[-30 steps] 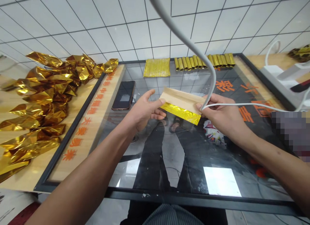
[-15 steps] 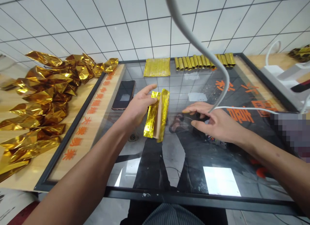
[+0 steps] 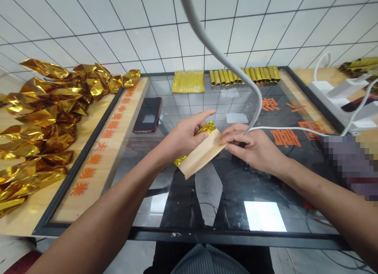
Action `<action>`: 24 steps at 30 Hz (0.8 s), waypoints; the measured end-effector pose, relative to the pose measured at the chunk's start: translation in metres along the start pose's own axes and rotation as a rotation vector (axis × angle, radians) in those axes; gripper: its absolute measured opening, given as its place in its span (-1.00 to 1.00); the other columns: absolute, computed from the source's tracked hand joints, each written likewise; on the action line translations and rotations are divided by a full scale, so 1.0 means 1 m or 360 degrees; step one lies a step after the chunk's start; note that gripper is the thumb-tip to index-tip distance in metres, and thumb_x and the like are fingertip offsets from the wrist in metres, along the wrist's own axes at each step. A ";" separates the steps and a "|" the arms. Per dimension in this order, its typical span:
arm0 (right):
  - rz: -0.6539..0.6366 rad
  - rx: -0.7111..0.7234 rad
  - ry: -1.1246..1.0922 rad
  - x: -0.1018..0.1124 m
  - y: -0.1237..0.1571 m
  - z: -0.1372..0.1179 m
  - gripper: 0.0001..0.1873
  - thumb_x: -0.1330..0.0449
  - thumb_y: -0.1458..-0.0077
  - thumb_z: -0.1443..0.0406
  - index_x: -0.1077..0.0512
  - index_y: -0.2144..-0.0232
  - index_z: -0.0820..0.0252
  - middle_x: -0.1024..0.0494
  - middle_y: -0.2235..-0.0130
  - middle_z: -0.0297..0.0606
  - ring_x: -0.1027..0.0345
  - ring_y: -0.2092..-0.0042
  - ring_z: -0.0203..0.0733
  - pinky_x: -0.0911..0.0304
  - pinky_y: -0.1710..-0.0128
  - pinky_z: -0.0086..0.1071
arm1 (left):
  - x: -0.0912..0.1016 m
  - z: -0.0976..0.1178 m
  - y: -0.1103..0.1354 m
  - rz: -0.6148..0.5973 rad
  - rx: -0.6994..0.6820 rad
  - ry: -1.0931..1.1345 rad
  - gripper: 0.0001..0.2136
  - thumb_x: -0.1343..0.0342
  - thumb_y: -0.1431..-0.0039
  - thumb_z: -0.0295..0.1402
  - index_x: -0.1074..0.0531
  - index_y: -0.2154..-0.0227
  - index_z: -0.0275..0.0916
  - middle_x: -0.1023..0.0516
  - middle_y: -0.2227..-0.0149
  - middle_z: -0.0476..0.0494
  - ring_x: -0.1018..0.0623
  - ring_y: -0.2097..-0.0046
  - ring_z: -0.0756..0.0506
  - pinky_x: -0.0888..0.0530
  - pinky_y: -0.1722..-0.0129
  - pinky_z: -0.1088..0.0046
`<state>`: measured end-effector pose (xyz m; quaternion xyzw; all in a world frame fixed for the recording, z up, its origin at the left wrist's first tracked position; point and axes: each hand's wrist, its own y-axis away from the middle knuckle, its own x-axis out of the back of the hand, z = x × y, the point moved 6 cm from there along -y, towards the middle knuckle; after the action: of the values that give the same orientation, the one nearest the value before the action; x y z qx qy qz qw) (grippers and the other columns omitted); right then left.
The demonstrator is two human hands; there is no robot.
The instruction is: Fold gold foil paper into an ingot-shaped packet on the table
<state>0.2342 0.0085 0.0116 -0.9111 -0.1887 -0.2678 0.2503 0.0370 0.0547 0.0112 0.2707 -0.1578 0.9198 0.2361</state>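
Observation:
Over the dark glass panel [image 3: 236, 187], a folded piece of gold foil paper [image 3: 203, 154] is held at a slant, its plain tan side turned mostly toward me. Gold shows along its upper edge and at the lower left corner. My left hand [image 3: 187, 136] is closed on its far side, thumb pressed on the paper and index finger extended. With thumb and fingertips, my right hand [image 3: 254, 148] pinches the paper's right end. Part of the foil is hidden behind the left hand.
Crumpled gold foil pieces [image 3: 50, 116] cover the left side. At the back lie a flat gold foil piece [image 3: 188, 82] and a row of gold foil rolls [image 3: 245, 76]. A phone [image 3: 147, 114] lies left; a white power strip [image 3: 330, 97] is right. A white cable [image 3: 224, 57] hangs in front.
My right hand has moved left and closed on the foil paper's end. The paper has turned from nearly upright to slanted, showing its tan side. My left hand shifted slightly right.

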 end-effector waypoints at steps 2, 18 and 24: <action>-0.0013 0.0105 0.0097 0.001 0.002 -0.001 -0.83 -0.23 -0.39 0.34 -0.62 0.18 -0.01 -0.67 0.09 -0.25 -0.62 0.13 -0.12 -0.52 0.15 -0.23 | 0.009 0.007 0.002 0.0197 -0.0127 -0.0203 -0.45 -0.15 -0.29 -0.43 -0.41 -0.35 -0.15 -0.61 0.03 -0.11 -0.56 0.08 -0.08 -0.51 0.01 0.33; -0.0495 0.0363 0.0617 0.013 0.016 -0.015 -0.73 -0.25 -0.40 0.32 -0.65 -0.06 0.08 -0.68 -0.11 -0.14 -0.60 -0.08 0.01 -0.50 -0.13 -0.07 | -0.034 0.060 0.120 0.0260 -0.0131 -0.1226 -0.88 -0.14 -0.46 -0.42 -0.52 0.04 -0.24 -0.64 0.06 -0.22 -0.61 0.06 -0.26 -0.59 0.02 0.08; -0.0515 0.0349 0.0550 0.016 0.016 -0.014 -0.72 -0.23 -0.41 0.30 -0.65 -0.08 0.10 -0.67 -0.11 -0.10 -0.59 -0.08 0.02 -0.50 -0.12 -0.07 | -0.033 0.055 0.128 0.0346 -0.0152 -0.1148 -0.86 -0.10 -0.45 -0.52 -0.58 0.13 -0.28 -0.65 0.06 -0.24 -0.60 0.04 -0.25 -0.61 -0.01 0.09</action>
<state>0.2490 -0.0089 0.0256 -0.7772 -0.3143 -0.4338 0.3301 0.0183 -0.0873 0.0158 0.5474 -0.3014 0.7768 0.0788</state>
